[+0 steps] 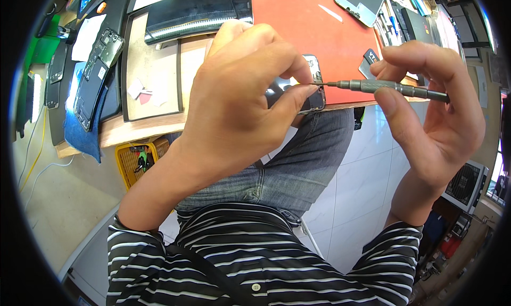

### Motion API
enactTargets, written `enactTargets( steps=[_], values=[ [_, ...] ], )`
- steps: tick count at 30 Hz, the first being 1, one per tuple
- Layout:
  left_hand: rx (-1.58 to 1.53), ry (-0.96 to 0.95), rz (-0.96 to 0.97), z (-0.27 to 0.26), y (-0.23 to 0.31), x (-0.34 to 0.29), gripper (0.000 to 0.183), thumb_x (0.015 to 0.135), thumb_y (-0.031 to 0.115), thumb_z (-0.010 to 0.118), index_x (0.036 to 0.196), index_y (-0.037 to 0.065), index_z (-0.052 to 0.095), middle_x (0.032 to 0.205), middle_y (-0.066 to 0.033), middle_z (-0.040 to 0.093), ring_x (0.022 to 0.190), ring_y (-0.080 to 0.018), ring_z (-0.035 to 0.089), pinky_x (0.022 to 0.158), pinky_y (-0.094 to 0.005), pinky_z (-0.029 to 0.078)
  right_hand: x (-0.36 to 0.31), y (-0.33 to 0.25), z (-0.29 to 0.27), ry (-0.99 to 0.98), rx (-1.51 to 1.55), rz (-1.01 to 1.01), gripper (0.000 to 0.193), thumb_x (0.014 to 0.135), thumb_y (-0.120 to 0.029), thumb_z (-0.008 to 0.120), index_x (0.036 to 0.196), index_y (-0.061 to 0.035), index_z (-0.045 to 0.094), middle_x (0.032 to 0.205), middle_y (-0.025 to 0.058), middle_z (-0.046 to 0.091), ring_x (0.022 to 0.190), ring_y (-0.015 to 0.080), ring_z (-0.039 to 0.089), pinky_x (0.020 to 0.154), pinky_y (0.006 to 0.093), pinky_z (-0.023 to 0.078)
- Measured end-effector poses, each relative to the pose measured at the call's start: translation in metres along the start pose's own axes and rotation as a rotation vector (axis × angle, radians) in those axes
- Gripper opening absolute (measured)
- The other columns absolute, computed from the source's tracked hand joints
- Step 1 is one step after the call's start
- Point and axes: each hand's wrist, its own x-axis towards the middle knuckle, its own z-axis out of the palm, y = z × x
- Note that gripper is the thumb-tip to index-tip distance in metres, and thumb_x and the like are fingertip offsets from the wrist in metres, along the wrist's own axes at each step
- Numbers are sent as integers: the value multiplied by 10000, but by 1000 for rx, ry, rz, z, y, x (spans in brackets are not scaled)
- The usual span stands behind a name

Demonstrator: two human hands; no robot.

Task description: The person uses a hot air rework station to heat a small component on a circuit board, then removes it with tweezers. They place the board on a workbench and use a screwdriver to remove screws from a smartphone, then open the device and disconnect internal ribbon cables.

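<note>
My right hand [434, 101] grips a grey precision screwdriver [383, 87] with a knurled handle, held level between thumb and fingers. Its thin shaft points left and reaches the fingertips of my left hand [237, 88]. Thumb and forefinger of that hand are pinched together at the screwdriver's tip; whatever is between them is too small to make out. Below and behind the pinch, an opened phone [319, 99] lies near the table's front edge. My left hand covers part of it; bare inner parts show at its right end.
An orange-red mat [340, 45] covers much of the table. A black phone-like panel [197, 16] lies at the back left, an opened phone [98, 77] at far left. Another phone part [362, 2] sits at the back right. A yellow basket [128, 165] stands below the table edge.
</note>
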Motion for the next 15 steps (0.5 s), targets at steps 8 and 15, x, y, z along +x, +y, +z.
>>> enactTargets(
  steps=[8,15],
  values=[
    [340,-213,80,10,9,-15,377,798,228,826,1125,93,695,1111,-61,620,1097,-310,566,915,-465,391,5,11,-7,-159,-176,40,378,773,37,736,1150,38,709,943,94,690,852,167,652,859,308,499],
    [332,-239,93,13,6,-18,375,827,290,811,1145,127,697,1139,-63,604,1113,-298,566,931,-476,374,5,19,-5,-202,-201,25,392,762,47,733,1153,50,702,960,117,703,846,180,660,812,308,520]
  ],
)
